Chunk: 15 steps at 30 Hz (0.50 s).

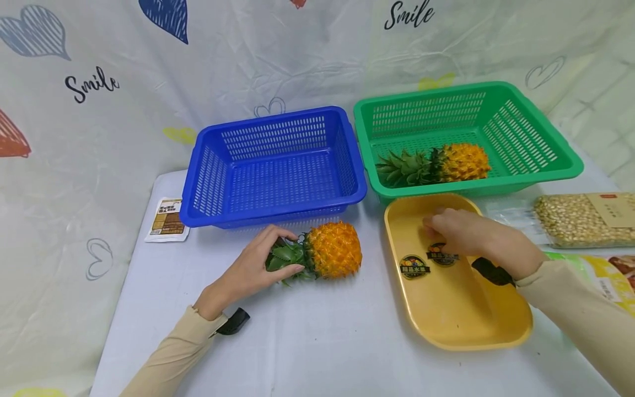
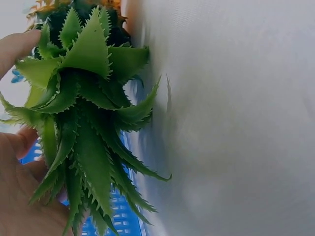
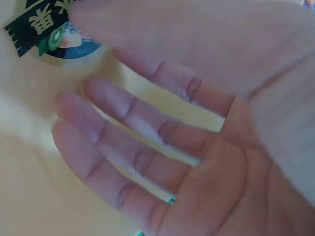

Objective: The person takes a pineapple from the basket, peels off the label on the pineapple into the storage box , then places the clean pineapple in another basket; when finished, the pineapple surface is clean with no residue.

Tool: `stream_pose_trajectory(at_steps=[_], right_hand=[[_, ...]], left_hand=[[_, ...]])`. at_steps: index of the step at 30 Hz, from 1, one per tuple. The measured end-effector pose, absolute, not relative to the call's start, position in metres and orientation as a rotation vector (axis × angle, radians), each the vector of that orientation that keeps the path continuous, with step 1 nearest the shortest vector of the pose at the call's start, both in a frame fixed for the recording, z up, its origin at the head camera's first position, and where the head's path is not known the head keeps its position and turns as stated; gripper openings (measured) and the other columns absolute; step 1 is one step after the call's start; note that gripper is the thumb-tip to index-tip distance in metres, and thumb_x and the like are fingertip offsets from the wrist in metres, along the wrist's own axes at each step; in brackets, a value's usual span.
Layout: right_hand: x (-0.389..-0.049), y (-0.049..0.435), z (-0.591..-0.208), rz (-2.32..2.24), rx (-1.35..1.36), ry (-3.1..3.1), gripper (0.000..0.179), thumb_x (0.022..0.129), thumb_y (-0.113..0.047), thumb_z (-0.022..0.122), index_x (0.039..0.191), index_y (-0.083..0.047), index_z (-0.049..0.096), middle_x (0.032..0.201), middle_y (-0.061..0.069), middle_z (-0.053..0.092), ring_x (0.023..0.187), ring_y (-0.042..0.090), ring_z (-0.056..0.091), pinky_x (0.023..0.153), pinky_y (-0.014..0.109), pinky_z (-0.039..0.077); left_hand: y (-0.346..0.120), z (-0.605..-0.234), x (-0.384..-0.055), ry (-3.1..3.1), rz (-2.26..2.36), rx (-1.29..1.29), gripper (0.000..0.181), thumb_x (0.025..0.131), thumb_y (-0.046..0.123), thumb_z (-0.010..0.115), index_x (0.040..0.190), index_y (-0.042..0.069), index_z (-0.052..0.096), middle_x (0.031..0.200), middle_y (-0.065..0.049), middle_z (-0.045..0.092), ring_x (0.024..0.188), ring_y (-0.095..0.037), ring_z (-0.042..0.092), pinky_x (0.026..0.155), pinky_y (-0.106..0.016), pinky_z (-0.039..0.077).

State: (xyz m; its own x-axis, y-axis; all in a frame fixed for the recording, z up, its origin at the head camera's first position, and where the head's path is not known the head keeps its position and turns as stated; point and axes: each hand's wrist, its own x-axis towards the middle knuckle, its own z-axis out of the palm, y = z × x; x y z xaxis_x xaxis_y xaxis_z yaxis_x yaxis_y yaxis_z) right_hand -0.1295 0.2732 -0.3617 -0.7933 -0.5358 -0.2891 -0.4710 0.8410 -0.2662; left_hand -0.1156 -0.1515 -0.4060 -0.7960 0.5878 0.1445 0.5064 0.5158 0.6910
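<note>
Near the middle of the table a small orange pineapple (image 1: 335, 250) lies on its side, its green crown toward the left. My left hand (image 1: 258, 259) grips it by the crown, thumb on the near side and fingers on the far side. In the left wrist view the spiky leaves (image 2: 91, 142) hang between the fingers. My right hand (image 1: 463, 234) is over the yellow tray (image 1: 456, 331), fingers loosely bent and holding nothing. Two dark fruit labels (image 1: 414, 267) show on the tray floor, the farther one close to my right fingertips.
A blue basket (image 1: 273, 212) stands behind the held pineapple. Beside it, a green basket (image 1: 536, 175) holds another pineapple (image 1: 463, 162). At the right edge lie a bag of pale grains (image 1: 565, 220) and a yellow-green package (image 1: 590, 270). A small brown-and-white packet (image 1: 167, 220) is at the left.
</note>
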Motion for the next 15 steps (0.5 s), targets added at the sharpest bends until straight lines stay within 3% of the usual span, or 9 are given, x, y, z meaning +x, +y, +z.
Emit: stream_pose_trajectory(at_steps=[10, 15], right_hand=[[-0.111, 0.253, -0.332, -0.219, -0.810, 2.622, 0.022, 0.088, -0.007, 0.082, 0.103, -0.010, 0.066, 0.096, 0.005, 0.060, 0.072, 0.018, 0.055, 0.065, 0.036, 0.052], [-0.100, 0.231, -0.312, -0.280, -1.064, 2.661, 0.023, 0.091, -0.015, 0.083, 0.108, -0.019, 0.069, 0.105, -0.002, 0.064, 0.085, 0.015, 0.061, 0.075, 0.038, 0.056]], left_hand=[[-0.150, -0.405, -0.115, 2.632, 1.159, 0.977, 0.053, 0.094, 0.029, 0.082, 0.136, 0.010, 0.058, 0.131, -0.001, 0.058, 0.116, -0.017, 0.056, 0.101, -0.048, 0.050], [-0.152, -0.406, -0.113, 2.637, 1.157, 0.979, 0.053, 0.093, 0.028, 0.082, 0.136, 0.009, 0.058, 0.130, -0.001, 0.058, 0.114, -0.017, 0.056, 0.099, -0.047, 0.051]])
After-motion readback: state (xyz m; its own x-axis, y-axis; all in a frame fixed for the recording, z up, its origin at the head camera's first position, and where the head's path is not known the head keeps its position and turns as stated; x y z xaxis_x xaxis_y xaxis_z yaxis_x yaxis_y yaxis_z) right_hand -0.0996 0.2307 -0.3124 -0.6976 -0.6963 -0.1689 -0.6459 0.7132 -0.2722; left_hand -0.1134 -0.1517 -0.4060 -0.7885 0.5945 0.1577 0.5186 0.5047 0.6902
